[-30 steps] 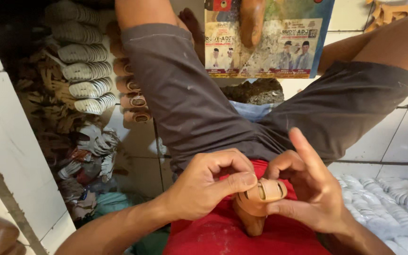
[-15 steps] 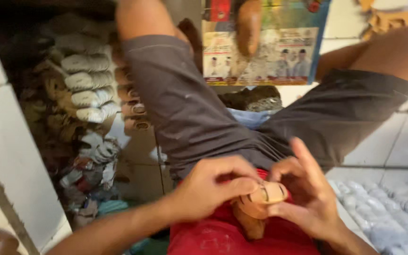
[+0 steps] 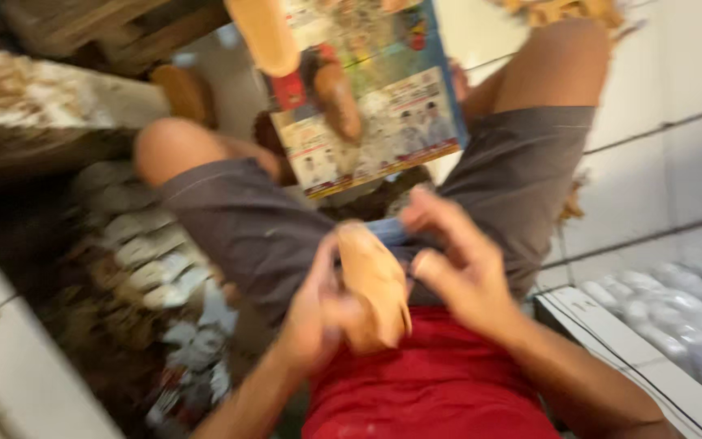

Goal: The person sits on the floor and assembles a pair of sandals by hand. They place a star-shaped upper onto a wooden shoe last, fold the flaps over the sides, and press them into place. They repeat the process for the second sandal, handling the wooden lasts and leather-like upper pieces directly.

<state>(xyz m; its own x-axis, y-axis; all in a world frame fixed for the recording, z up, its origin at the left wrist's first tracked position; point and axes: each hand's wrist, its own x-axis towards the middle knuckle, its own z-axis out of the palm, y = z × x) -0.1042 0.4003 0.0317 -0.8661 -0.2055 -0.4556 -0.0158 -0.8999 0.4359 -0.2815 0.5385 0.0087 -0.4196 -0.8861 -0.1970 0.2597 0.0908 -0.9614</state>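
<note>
Since the earlier frame the tan shoe-shaped wooden block (image 3: 374, 284) has swung from lying across the lap to standing nearly upright over the red cloth (image 3: 432, 382), and the view has tilted up. The left hand (image 3: 314, 313) pinches the block's lower end with fingers pressed on it, while the right hand (image 3: 457, 260) is off it, just beside, fingers spread. Judged from this, the block is being turned mid-handling; any further move calls for a firm left-hand grip, though motion blur hides the exact contact.

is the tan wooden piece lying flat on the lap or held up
Held up. The tan carved wooden piece stands on end above the red cloth, the left hand gripping it; the right hand is spread open beside it.
</note>
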